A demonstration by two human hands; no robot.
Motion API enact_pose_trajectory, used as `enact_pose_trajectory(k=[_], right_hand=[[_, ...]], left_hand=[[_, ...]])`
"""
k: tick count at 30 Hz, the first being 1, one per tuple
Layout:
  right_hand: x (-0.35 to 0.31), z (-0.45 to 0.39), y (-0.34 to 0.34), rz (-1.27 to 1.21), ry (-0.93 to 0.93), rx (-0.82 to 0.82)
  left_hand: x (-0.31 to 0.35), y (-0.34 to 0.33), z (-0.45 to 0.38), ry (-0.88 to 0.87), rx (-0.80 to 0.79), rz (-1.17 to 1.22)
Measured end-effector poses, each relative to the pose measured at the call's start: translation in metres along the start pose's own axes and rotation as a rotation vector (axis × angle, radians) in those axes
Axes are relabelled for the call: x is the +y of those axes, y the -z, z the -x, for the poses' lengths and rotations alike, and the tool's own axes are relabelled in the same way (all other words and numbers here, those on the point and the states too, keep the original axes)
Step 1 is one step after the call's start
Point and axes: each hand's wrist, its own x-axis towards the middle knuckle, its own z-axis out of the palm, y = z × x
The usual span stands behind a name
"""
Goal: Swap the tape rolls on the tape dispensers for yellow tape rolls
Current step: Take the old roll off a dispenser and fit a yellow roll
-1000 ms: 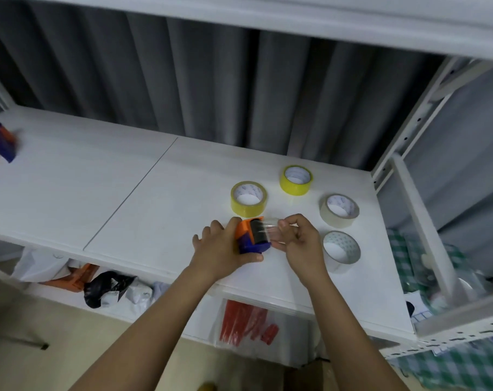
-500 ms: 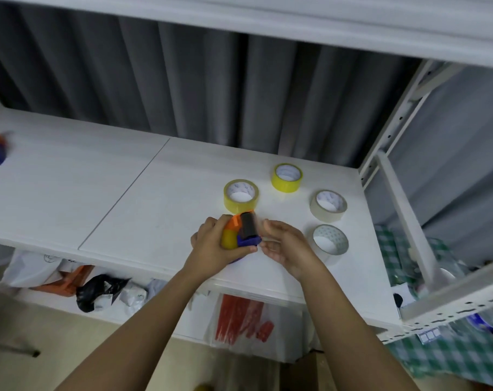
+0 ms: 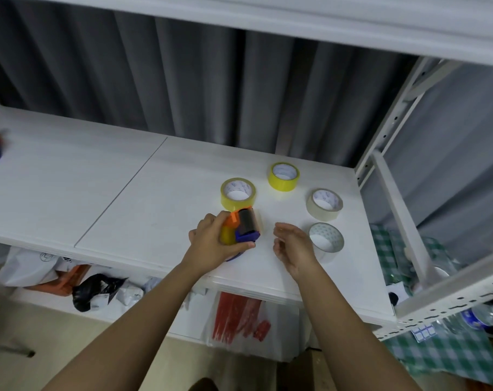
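A: Which step?

B: Looks like loading. Left hand grips the dispenser at frame centre on the worktop, yellow roll already in it. Right hand loose, holding nothing.

A: Next?

B: Prob thread the tape end thru w/ the right hand. Two spare yellow rolls sit just above.

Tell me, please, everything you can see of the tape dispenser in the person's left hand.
The tape dispenser is a small handheld one of what looks like plastic: an orange upper part, a blue lower frame and a dark roller at its right end. A yellow tape roll shows inside it, partly hidden by fingers. The left hand grips it from the left, thumb along the blue base, just above or on the white shelf. The right hand is apart from it.
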Motion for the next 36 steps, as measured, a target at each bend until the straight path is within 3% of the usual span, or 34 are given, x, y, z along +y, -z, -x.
enact_pose_trajectory(k=[3, 7, 14, 31, 36], right_hand=[[-0.009, 0.009, 0.002, 0.151, 0.230, -0.046], [-0.019, 0.022, -0.010, 0.374, 0.291, -0.176], [-0.019, 0.021, -0.018, 0.520, 0.420, -0.064], [-0.001, 0.010, -0.024, 0.116, -0.006, -0.213], [0.014, 0.009, -0.020, 0.331, 0.149, -0.200]], left_hand=[[0.000, -0.002, -0.002, -0.028, 0.009, -0.041], [0.001, -0.004, -0.003, -0.047, -0.001, -0.053], [0.000, -0.004, -0.003, -0.034, 0.007, -0.046], [-0.005, -0.005, 0.001, 0.004, 0.040, 0.015], [-0.003, -0.002, 0.000, 0.033, 0.044, 0.051]])
